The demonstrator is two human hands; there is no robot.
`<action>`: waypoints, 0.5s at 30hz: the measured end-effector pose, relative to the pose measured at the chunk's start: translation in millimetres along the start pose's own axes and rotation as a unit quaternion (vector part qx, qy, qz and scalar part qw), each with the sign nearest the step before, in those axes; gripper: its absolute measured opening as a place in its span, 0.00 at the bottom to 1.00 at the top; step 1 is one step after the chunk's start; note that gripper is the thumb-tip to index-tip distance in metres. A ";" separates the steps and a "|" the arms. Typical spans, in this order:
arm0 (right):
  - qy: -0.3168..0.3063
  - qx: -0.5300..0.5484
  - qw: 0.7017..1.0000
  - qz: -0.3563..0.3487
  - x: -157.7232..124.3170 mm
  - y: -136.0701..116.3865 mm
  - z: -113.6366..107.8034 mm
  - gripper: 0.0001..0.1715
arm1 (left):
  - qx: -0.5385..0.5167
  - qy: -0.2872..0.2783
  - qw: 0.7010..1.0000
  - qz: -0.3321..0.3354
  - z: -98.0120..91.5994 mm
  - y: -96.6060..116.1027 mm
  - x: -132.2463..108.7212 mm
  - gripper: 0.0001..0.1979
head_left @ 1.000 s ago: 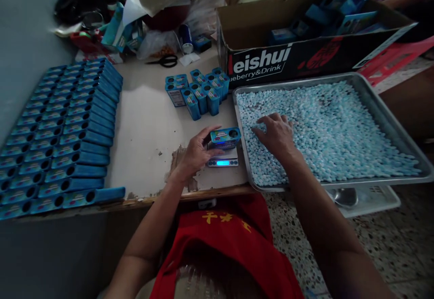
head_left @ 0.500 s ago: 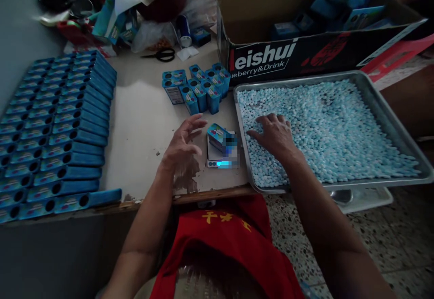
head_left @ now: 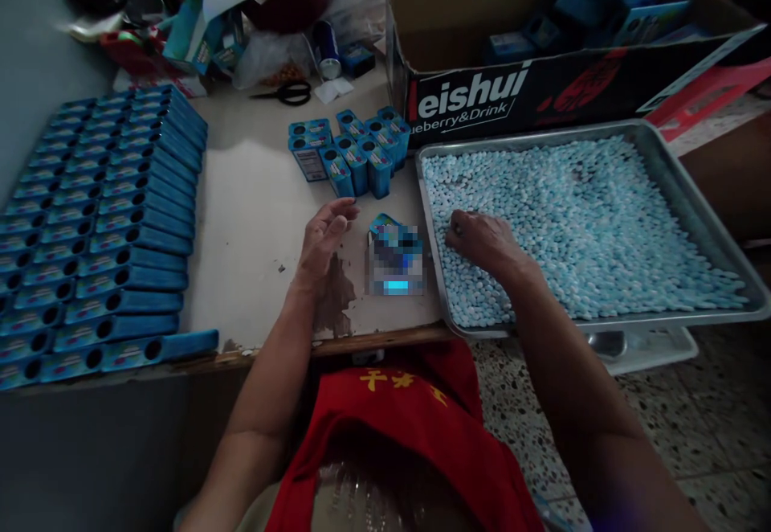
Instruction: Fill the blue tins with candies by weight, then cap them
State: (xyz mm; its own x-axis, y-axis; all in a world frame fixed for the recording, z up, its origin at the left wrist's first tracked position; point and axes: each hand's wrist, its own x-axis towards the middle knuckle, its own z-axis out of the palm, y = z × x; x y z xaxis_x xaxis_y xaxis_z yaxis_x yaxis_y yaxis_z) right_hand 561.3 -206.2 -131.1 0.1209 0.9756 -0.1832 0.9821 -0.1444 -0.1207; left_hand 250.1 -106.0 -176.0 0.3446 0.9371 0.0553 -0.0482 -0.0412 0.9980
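My left hand hovers over the table just left of a small blue tin that sits on a little scale; its fingers are loosely curled, apart and hold nothing. My right hand rests on the pale blue candies at the left end of the metal tray, its fingertips bunched down among them. What they pinch is hidden.
Rows of flat blue tins cover the table's left side. A cluster of upright tins stands behind the scale. A cardboard box holds more blue packs. Scissors and clutter lie at the back.
My left hand let go of the tin on the scale and drew away to the left. My right hand's fingers closed into the candies. The tin now lies turned on the scale.
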 end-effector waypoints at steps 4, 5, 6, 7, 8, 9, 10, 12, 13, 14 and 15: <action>0.023 0.071 0.997 0.018 3.9 8.1 5.1 0.09 | 0.037 0.032 0.999 -0.011 3.6 -9.8 6.0 0.41; 0.029 0.087 0.995 0.025 4.9 11.0 5.3 0.07 | 0.046 0.032 0.998 -0.009 5.1 -12.2 7.5 0.40; 0.037 0.105 0.993 0.034 5.8 14.0 5.1 0.05 | 0.056 0.030 0.998 -0.007 6.6 -14.4 8.8 0.40; 0.048 0.135 0.989 0.042 6.5 17.1 4.5 0.04 | 0.063 0.029 0.998 -0.005 7.8 -16.1 9.9 0.39; 0.058 0.185 0.980 0.049 6.9 20.1 3.6 0.03 | 0.068 0.029 0.997 -0.003 8.8 -17.4 10.7 0.39; 0.064 0.259 0.962 0.055 7.2 23.1 2.6 0.04 | 0.070 0.029 0.997 0.000 9.4 -18.3 11.2 0.39; 0.068 0.354 0.931 0.063 7.4 25.7 1.8 0.06 | 0.069 0.028 0.997 0.003 9.8 -18.9 11.5 0.39; 0.069 0.542 0.834 0.079 8.1 30.1 0.6 0.08 | 0.065 0.023 0.998 0.008 9.7 -19.5 11.1 0.39; 0.066 0.602 0.791 0.087 8.8 31.8 0.4 0.08 | 0.065 0.021 0.998 0.010 9.5 -19.7 10.7 0.39; 0.066 0.641 0.759 0.096 9.8 33.1 0.4 0.08 | 0.067 0.020 0.998 0.011 9.4 -19.9 10.3 0.38; 0.069 0.663 0.738 0.106 11.1 34.2 0.4 0.08 | 0.069 0.018 0.997 0.013 9.2 -20.2 9.9 0.37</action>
State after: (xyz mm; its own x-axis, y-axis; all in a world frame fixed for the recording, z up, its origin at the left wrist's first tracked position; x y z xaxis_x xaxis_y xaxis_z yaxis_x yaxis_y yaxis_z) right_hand 596.2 -200.4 -137.6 0.3543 0.9026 -0.2445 -0.0543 -0.2411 -0.9690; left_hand 263.2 -99.1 -195.4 0.3100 0.9472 0.0820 0.0732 -0.1098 0.9913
